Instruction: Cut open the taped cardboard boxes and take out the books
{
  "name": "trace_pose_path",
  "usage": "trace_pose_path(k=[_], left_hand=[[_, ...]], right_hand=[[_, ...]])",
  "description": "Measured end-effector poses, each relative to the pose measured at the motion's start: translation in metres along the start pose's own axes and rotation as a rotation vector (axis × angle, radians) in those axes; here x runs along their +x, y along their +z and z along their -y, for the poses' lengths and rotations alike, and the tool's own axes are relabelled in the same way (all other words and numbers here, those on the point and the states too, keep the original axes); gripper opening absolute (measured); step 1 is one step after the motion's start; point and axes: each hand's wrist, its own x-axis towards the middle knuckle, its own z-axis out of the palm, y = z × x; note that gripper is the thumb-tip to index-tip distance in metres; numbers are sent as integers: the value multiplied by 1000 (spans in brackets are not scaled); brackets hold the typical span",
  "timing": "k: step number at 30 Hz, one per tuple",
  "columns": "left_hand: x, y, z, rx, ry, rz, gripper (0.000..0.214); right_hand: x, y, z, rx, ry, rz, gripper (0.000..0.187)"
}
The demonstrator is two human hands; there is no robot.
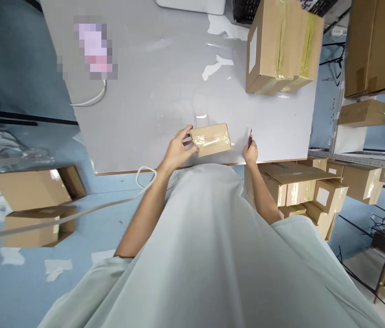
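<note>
A small taped cardboard box [212, 139] lies near the front edge of the white table [151, 91]. My left hand [179, 148] grips its left end, fingers curled around the box. To the right, my right hand [251, 151] is closed around a thin dark tool with a red tip [250, 138], held just above the table beside the box.
A larger taped carton [283, 45] stands at the table's back right. Several cardboard boxes [301, 191] are stacked on the floor to the right, and more cartons [35, 200] lie on the left. A white cable [89, 98] trails over the table.
</note>
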Motion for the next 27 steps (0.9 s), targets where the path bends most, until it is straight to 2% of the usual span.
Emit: trace_pose_path(k=[4,7,11,13,15,19,23,25,27], left_hand=[[1,-1,-1,-25,-46,19,90],[-1,3,-1,-40,-78,-11,90],[-7,8,-2,-34,-71,-62,93],[-9,8,-3,-16,-64,-51,96],[-11,6,-2,0,-55,-17,99],[-8,0,5,17,-31,33,102],[-1,1,2,201,37,-22,99],[4,9,-9,366,144,-65,94],[9,22,-23,504,257,-53,85]], right_hand=[[13,4,0,-24,-16,-26,58],[8,-4,9,111,-160,-43,53],[-14,-9,30,492,-436,164,52],[-27,-8,42,572,-544,246,54],[-36,-7,53,567,-595,245,54],[-39,-6,63,512,-606,203,55],[-20,-10,50,453,-649,210,54],[-3,-11,36,358,-593,114,55],[15,-9,21,204,-429,2,58]])
